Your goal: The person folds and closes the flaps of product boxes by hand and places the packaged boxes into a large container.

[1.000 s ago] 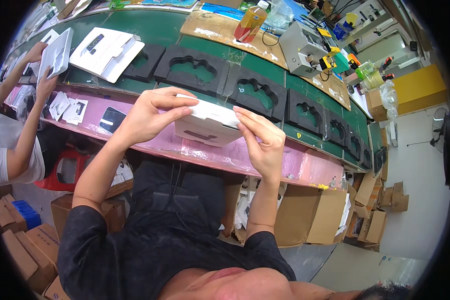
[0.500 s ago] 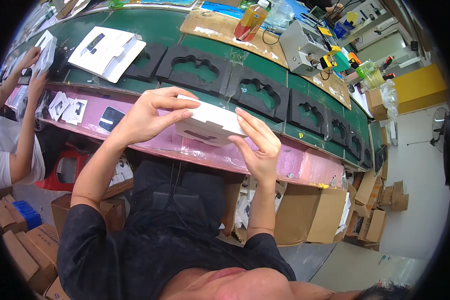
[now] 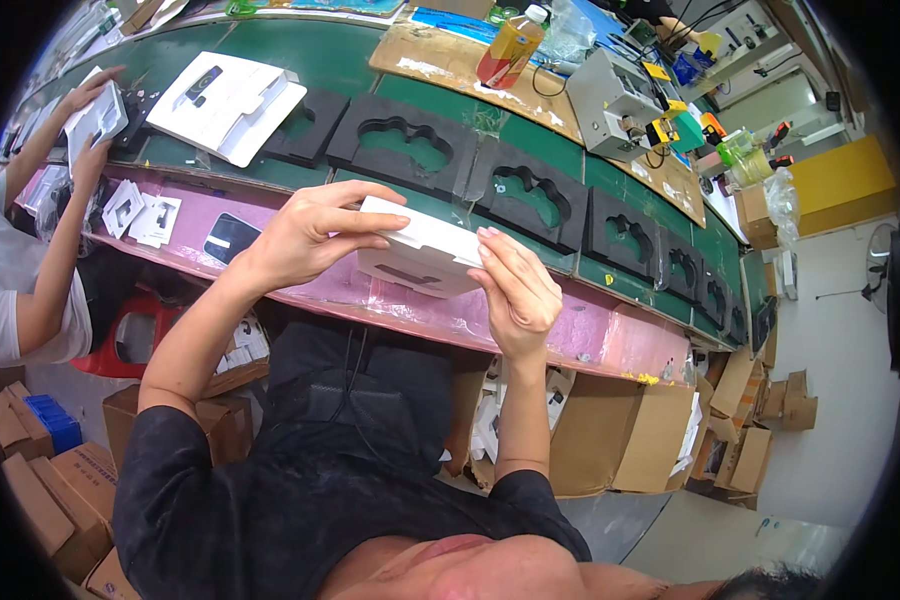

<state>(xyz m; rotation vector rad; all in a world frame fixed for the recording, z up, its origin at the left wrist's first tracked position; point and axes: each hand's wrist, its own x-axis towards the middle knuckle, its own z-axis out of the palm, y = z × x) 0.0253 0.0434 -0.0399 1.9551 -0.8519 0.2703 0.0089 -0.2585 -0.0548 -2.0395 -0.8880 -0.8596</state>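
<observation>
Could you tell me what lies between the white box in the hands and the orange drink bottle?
In the head view, a black foam tray on the green belt.

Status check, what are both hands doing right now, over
Left hand and right hand both grip the white box, held up over the pink table edge. Black foam trays lie beyond. Nothing between hands and box.
</observation>
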